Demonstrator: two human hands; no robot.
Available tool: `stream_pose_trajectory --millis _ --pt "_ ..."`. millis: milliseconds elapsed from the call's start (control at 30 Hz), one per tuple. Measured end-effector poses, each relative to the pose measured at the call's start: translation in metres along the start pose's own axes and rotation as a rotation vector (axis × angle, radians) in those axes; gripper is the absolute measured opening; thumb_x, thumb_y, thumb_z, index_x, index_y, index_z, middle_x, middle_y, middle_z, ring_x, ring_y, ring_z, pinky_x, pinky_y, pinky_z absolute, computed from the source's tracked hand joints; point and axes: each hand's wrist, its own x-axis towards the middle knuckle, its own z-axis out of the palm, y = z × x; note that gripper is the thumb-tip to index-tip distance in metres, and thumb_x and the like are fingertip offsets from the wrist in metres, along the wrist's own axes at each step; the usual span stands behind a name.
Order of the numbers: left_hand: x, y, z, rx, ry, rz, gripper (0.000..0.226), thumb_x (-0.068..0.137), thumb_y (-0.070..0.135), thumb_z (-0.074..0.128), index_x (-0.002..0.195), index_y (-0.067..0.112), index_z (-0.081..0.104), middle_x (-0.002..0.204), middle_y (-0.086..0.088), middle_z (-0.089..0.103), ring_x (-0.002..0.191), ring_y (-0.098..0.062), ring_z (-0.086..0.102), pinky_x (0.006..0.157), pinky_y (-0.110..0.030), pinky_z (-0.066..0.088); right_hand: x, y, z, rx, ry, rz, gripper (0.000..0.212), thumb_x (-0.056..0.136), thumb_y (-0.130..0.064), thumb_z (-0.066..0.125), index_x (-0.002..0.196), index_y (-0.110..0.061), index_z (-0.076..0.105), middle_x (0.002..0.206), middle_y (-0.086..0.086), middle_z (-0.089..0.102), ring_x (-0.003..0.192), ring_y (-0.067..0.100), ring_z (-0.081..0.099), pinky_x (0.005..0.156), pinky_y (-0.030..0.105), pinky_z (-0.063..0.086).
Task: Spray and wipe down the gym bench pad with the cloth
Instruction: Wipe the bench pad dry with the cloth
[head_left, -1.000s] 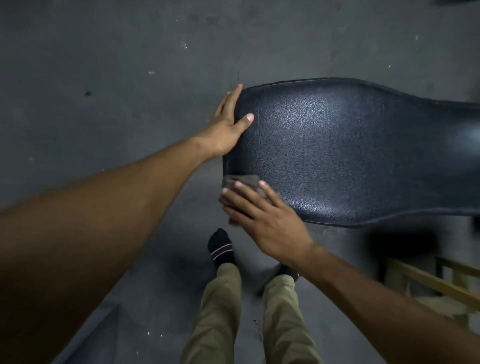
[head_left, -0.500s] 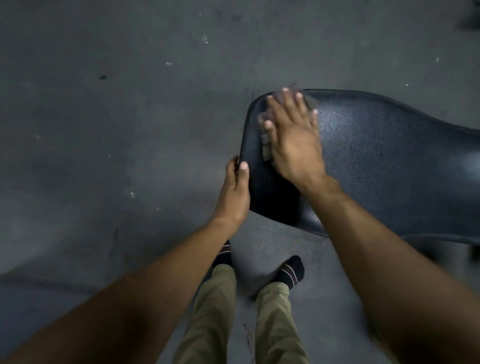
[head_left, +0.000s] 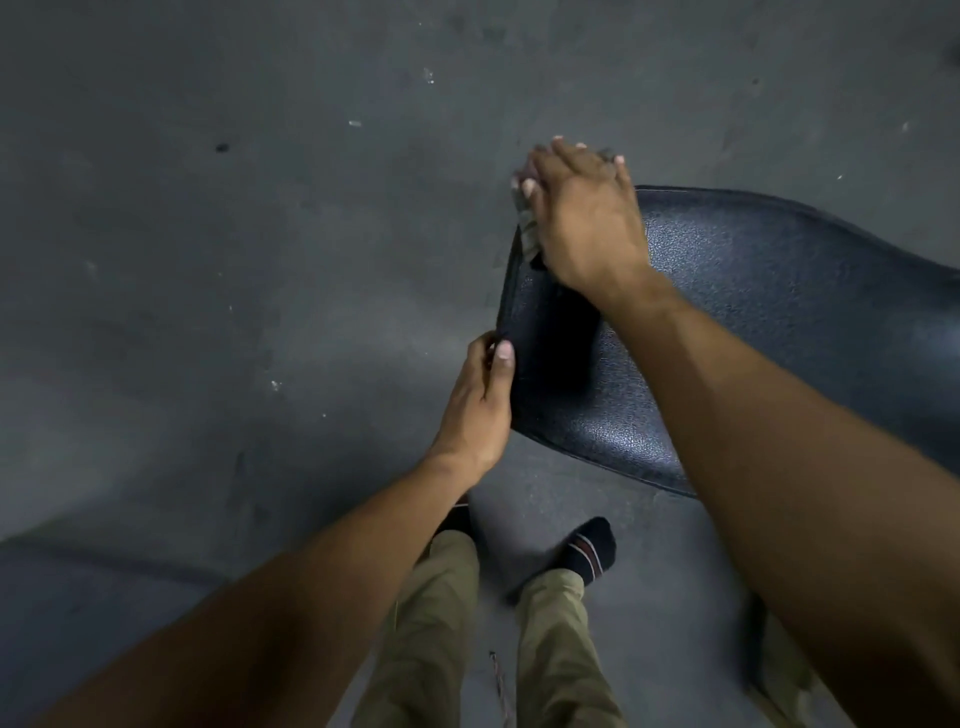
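Observation:
The black textured bench pad (head_left: 753, 322) runs from the middle of the view out to the right edge. My right hand (head_left: 584, 218) presses a grey cloth (head_left: 527, 231) flat on the pad's far left corner; only a strip of the cloth shows under the fingers. My left hand (head_left: 480, 405) grips the near left edge of the pad, thumb on top. No spray bottle is in view.
Grey concrete floor (head_left: 234, 260) spreads to the left and behind the pad. My legs in khaki trousers and dark striped socks (head_left: 587, 551) stand just below the pad's near edge. Part of a frame shows at the bottom right.
My right hand swept the cloth from the pad's near left corner to its far left corner. My left hand moved from the far corner to the near left edge.

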Motion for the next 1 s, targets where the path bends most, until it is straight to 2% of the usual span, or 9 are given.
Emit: stream_pose_trajectory --millis 67,200,267,400,533,667,800,900,1000 --pt "0.000 -0.001 0.000 -0.007 -0.014 -0.011 0.052 0.109 0.051 0.026 0.153 0.025 0.037 0.151 -0.003 0.051 0.135 -0.017 0.048 0.113 -0.036 0.038 -0.004 -0.002 0.000 -0.008 -0.026 -0.061 0.045 0.109 -0.034 0.036 0.150 -0.021 0.048 0.165 0.006 0.037 0.153 0.029 0.032 0.127 0.051 0.011" --pt "0.005 0.001 0.001 -0.005 0.037 -0.042 0.050 0.109 0.053 0.022 0.145 0.027 0.045 0.148 -0.006 0.051 0.138 -0.023 0.047 0.117 -0.045 0.038 -0.055 -0.010 0.015 -0.090 -0.098 -0.381 0.049 0.106 -0.035 0.042 0.153 -0.023 0.048 0.166 0.001 0.036 0.157 0.026 0.025 0.126 0.054 0.010" --pt "0.008 0.005 0.003 0.008 0.096 -0.017 0.051 0.109 0.051 0.023 0.145 0.024 0.047 0.149 -0.009 0.048 0.140 -0.023 0.045 0.120 -0.040 0.034 -0.088 -0.006 0.025 -0.036 -0.052 -0.396 0.049 0.104 -0.034 0.043 0.152 -0.022 0.050 0.165 0.000 0.038 0.157 0.023 0.026 0.127 0.052 0.011" --pt "0.008 0.014 0.005 0.169 0.118 0.041 0.066 0.107 0.055 0.026 0.160 0.016 0.032 0.164 -0.008 0.032 0.152 -0.021 0.028 0.122 -0.029 0.020 -0.129 0.022 0.023 0.155 0.064 -0.173 0.051 0.105 -0.036 0.039 0.154 -0.024 0.046 0.168 -0.001 0.031 0.158 0.019 0.021 0.129 0.046 0.011" --pt "0.011 0.035 0.014 0.352 0.226 0.182 0.071 0.106 0.054 0.031 0.164 0.015 0.019 0.173 -0.004 0.014 0.159 -0.020 0.012 0.130 -0.042 0.009 -0.152 0.078 0.014 0.263 0.155 0.039 0.047 0.110 -0.033 0.038 0.156 -0.025 0.044 0.169 -0.002 0.029 0.159 0.018 0.019 0.130 0.045 0.011" --pt "0.003 0.056 0.047 0.663 0.311 0.374 0.075 0.105 0.055 0.034 0.165 0.015 0.016 0.175 -0.003 0.003 0.161 -0.021 0.003 0.128 -0.041 -0.009 -0.174 0.138 -0.001 0.368 0.239 0.233 0.045 0.110 -0.032 0.040 0.153 -0.021 0.050 0.168 -0.001 0.032 0.158 0.012 0.019 0.130 0.043 0.013" --pt "-0.013 0.069 0.094 0.841 0.199 0.556 0.077 0.103 0.058 0.030 0.164 0.012 0.018 0.175 -0.005 0.005 0.162 -0.022 0.002 0.129 -0.046 -0.007 -0.214 0.172 -0.014 0.505 0.301 0.294 0.041 0.111 -0.023 0.043 0.151 -0.016 0.052 0.165 -0.001 0.038 0.156 0.008 0.025 0.130 0.039 0.019" --pt "-0.023 0.072 0.133 0.940 0.099 0.598 0.078 0.103 0.059 0.030 0.165 0.012 0.018 0.175 -0.005 0.007 0.162 -0.021 0.002 0.130 -0.049 -0.003 -0.251 0.194 -0.018 0.544 0.322 0.339 0.041 0.112 -0.024 0.044 0.150 -0.014 0.053 0.162 0.000 0.043 0.154 0.008 0.030 0.128 0.037 0.024" --pt "-0.034 0.076 0.175 1.033 0.024 0.607 0.078 0.104 0.059 0.028 0.165 0.013 0.015 0.175 -0.004 0.005 0.162 -0.020 0.000 0.130 -0.048 -0.006 -0.290 0.220 -0.025 0.619 0.355 0.423 0.041 0.111 -0.027 0.045 0.149 -0.012 0.055 0.159 0.000 0.046 0.153 0.008 0.033 0.127 0.027 0.023"
